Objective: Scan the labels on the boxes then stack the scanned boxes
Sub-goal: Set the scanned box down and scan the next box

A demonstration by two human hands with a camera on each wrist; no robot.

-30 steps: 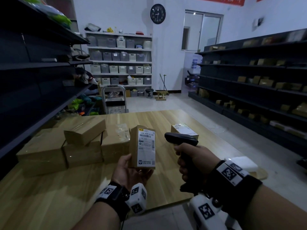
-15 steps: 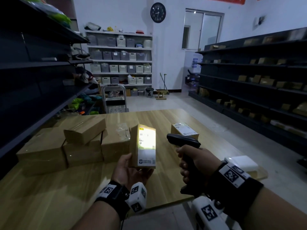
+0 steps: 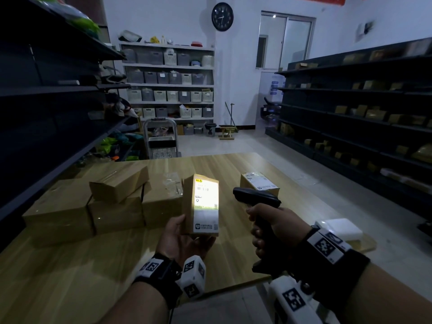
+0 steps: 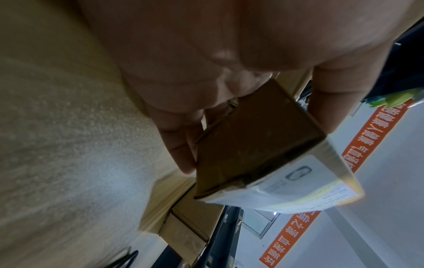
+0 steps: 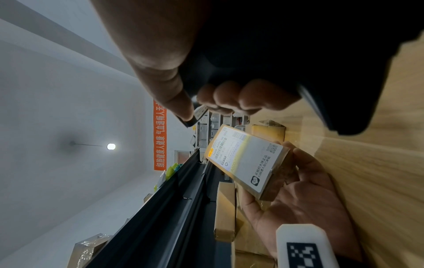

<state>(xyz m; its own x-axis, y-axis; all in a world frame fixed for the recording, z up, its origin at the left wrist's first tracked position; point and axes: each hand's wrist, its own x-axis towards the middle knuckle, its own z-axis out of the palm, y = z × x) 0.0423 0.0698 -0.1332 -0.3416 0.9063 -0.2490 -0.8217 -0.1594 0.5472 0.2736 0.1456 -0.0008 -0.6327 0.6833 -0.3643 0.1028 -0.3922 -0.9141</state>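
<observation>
My left hand (image 3: 184,239) holds a small cardboard box (image 3: 201,204) upright above the wooden table (image 3: 70,272), its white label facing me and lit by a bright patch of light. In the left wrist view the fingers (image 4: 181,145) and thumb wrap the box (image 4: 257,145) from below. My right hand (image 3: 273,228) grips a black handheld scanner (image 3: 256,197), its head pointing left at the label. The right wrist view shows the lit label (image 5: 243,156) and the left hand (image 5: 305,197) under the box. Another labelled box (image 3: 258,182) lies flat on the table behind the scanner.
Several plain cardboard boxes (image 3: 98,202) are stacked on the table's left side. A white foam block (image 3: 339,229) sits at the table's right edge. Dark shelving (image 3: 364,113) runs along both sides, and a step cart (image 3: 161,141) stands beyond the table.
One second ago the label was unlit; the scanner's light now shines on it. The scanner has shifted slightly right and up. The box stays in place.
</observation>
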